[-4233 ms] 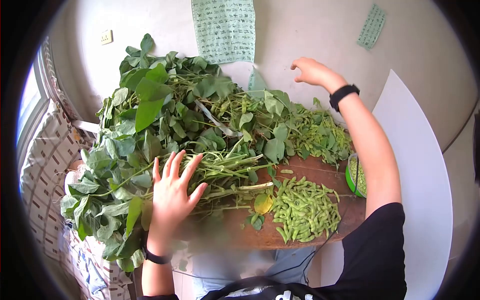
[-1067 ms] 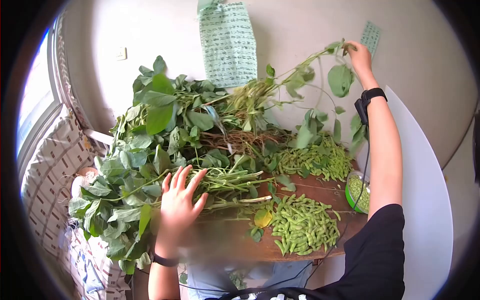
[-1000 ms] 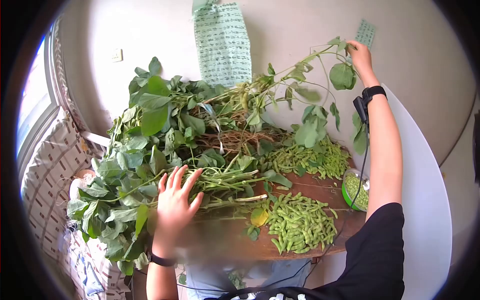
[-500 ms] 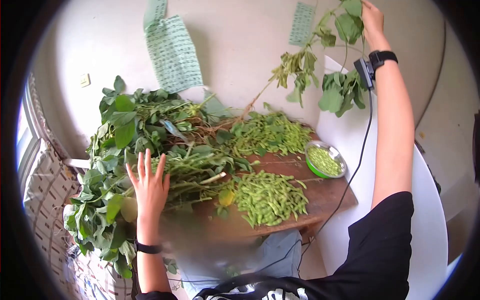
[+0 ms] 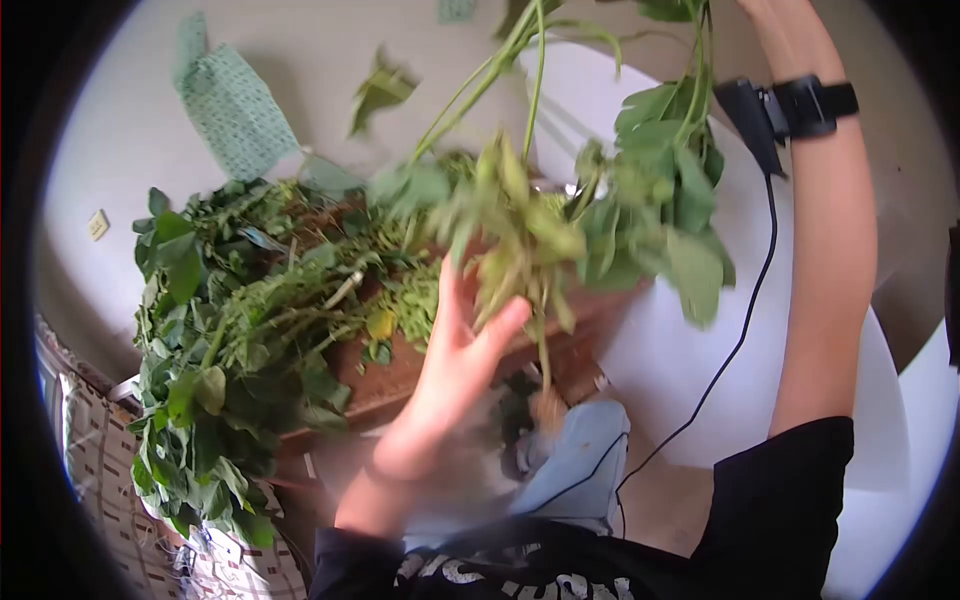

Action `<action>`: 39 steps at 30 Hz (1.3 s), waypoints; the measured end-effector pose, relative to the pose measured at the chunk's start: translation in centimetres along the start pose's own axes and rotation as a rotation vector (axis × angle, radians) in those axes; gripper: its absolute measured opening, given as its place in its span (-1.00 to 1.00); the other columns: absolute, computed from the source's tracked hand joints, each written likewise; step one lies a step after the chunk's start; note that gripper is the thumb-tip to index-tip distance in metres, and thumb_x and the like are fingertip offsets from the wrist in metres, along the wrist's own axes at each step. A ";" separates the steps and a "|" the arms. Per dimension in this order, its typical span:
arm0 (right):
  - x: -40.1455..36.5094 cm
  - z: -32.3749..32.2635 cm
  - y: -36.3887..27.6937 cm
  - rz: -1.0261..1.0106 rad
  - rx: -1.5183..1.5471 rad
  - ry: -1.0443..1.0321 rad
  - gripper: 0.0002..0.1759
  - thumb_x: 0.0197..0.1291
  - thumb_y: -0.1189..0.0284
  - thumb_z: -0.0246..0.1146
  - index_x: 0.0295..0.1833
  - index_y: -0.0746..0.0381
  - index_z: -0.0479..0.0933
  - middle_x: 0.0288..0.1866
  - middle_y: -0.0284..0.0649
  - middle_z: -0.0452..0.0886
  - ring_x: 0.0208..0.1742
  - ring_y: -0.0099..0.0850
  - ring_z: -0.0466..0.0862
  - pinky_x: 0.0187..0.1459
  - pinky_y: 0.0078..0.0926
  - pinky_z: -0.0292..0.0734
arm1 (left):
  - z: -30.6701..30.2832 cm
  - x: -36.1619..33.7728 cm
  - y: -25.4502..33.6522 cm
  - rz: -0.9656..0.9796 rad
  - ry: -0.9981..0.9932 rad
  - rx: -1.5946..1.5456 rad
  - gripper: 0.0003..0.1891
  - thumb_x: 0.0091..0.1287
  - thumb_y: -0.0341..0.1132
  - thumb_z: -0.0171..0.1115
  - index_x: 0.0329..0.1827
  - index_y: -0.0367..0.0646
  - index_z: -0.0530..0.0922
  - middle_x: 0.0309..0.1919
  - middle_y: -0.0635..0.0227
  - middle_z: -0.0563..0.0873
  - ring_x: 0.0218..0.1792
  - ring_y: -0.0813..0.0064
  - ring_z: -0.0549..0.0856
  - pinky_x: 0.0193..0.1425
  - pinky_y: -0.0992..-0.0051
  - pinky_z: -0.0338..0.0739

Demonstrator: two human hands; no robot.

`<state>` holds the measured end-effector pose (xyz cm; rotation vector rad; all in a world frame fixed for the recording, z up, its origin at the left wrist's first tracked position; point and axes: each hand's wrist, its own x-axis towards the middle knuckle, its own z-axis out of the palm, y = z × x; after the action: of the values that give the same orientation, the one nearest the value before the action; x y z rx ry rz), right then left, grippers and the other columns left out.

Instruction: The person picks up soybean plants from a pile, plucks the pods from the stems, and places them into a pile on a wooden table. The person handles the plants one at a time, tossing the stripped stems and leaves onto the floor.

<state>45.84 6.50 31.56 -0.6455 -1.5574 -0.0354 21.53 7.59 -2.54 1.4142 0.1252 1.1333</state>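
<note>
A leafy soybean plant with a cluster of pods hangs roots-down in front of me, blurred by motion. Up at the top edge is my right hand, its fingers out of frame, holding the plant up by its leafy end. My left hand is at the pod cluster, thumb and index finger spread apart beside the pods; its other fingers are hidden. The plant's root end dangles below the left hand, over my knee. Behind the plant, loose green pods lie on the wooden table.
A heap of soybean plants covers the table's left side and hangs over its edge. A white curved surface stands to the right. A black cable runs from the device on my right wrist down past my leg.
My left hand has moved right and up from the heap to the pods. The plant has swung closer and more upright, with the right hand rising partly out of frame. The view has shifted right.
</note>
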 end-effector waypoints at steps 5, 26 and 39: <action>-12.1 -2.4 3.2 0.193 0.097 0.092 -0.80 0.41 0.50 0.06 -0.08 0.30 0.60 -0.21 -0.24 0.68 -0.22 -0.46 0.63 -0.12 -0.50 0.60 | 2.0 -9.1 -2.1 -0.354 -0.135 -0.484 -0.35 0.40 -0.43 0.13 0.50 -0.22 0.06 0.23 0.18 0.48 -0.03 0.37 0.66 0.16 0.34 0.52; -28.5 -9.4 7.5 0.360 -0.186 0.335 -0.58 0.37 0.47 0.12 0.25 0.48 0.44 0.10 -0.05 0.57 0.10 -0.30 0.58 0.26 -0.37 0.43 | -8.1 -19.8 -0.2 -0.542 0.147 0.732 -0.86 0.40 -0.41 0.11 -0.31 -0.28 0.55 -0.49 0.45 0.54 -0.51 0.66 0.41 -0.39 0.62 0.32; -50.2 -12.7 8.4 1.083 -0.558 0.380 -0.70 0.34 0.60 0.11 0.14 0.42 0.54 0.05 -0.21 0.64 0.05 -0.52 0.61 0.03 -0.61 0.49 | -20.2 -22.5 4.6 -0.855 0.065 1.225 -0.82 0.34 -0.49 0.10 -0.08 -0.27 0.63 -0.40 0.34 0.66 -0.40 0.62 0.52 -0.27 0.53 0.39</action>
<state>58.45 -10.30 -16.56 -1.7429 -0.6695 0.2171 -5.98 5.55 -15.70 2.0112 1.5155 0.2909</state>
